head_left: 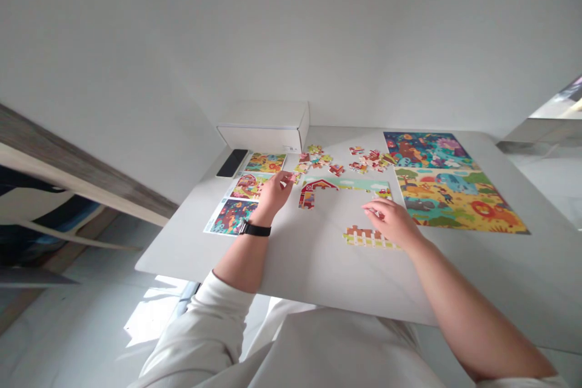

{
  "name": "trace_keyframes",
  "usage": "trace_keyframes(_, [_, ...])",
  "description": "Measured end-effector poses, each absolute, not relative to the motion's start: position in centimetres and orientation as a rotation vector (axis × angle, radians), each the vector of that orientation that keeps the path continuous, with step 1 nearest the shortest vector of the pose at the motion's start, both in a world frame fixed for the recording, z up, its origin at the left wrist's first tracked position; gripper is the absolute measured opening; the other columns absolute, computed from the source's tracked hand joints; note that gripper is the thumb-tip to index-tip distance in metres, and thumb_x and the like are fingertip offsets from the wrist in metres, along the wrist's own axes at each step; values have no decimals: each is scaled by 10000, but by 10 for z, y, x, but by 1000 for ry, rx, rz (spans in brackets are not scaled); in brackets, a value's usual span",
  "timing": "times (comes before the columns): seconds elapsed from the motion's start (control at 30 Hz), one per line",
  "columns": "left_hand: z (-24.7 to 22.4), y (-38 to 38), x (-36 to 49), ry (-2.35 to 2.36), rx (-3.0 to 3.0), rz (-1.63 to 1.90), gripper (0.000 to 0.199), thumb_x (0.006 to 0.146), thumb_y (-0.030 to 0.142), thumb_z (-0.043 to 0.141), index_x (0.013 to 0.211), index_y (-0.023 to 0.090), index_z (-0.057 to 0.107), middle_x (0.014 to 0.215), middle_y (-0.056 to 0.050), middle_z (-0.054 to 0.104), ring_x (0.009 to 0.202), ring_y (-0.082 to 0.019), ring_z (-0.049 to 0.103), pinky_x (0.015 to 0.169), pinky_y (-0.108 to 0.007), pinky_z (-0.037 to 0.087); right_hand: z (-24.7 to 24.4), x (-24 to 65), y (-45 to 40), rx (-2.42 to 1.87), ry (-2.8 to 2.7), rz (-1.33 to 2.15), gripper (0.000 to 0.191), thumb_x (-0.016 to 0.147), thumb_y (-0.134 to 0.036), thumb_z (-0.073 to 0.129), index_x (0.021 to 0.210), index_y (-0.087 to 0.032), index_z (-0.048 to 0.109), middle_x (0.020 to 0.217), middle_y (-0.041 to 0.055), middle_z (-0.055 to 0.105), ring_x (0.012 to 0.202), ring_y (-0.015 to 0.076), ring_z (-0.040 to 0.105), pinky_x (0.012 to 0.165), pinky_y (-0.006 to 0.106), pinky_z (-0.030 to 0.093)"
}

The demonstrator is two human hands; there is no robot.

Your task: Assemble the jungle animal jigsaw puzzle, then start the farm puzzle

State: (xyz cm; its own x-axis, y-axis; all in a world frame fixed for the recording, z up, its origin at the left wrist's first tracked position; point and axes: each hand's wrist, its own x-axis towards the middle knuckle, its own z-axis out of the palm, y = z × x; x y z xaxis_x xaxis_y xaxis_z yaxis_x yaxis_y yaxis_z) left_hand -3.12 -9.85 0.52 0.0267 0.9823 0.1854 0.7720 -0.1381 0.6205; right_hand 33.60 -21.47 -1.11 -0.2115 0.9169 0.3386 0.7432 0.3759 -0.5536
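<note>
Jigsaw pieces [318,160], one each in left hand [275,194] and right hand [393,223]

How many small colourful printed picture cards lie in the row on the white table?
3. The yellow-orange card is farthest from the person, the red-barn card is in the middle, and the blue-purple card is nearest.

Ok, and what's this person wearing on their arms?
The left arm has a black watch-style band with a flat strap at the wrist, and a soft off-white long sleeve pushed up the forearm. The right arm shows a similar off-white sleeve farther up, and no band.
</note>
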Motion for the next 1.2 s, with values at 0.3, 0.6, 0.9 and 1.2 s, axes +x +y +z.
trace_keyframes(0.3, [-1,-90,-33,1827,2036,927,469,1049,401,657,1475,213,601,1340,-141,747,1157,-269,729,980,-406,606,-12,334,-219,-1347,-2110,349,224,1081,-273,595,1109,-283,817,1116,60,830,1019,254,793,927,401,624])
trace_keyframes(0.6, [9,-42,-24,1975,2178,475,460,1020,394,679,1411,151,674,1426,-205,729,1378,-371,657,1177,-478,513,-10,338,-219,-1382,-2109,331,230,1078,-273,598,1108,-291,825,1122,63,838,991,255,800,886,401,640])
trace_keyframes(0.9, [18,-4,0,2065,2054,111,501,892,526,818,1193,127,779,1330,-282,753,1251,-431,723,1025,-467,549,-11,339,-218,-1379,-2118,302,210,1076,-263,614,1101,-287,821,1108,57,839,978,249,801,875,382,630])
trace_keyframes(1.2, [20,0,0,1913,1785,566,188,796,220,839,922,222,700,751,-13,714,738,-222,682,701,-298,461,-11,339,-216,-1363,-2129,294,223,1064,-254,620,1110,-291,834,1099,67,844,992,263,803,901,405,639])
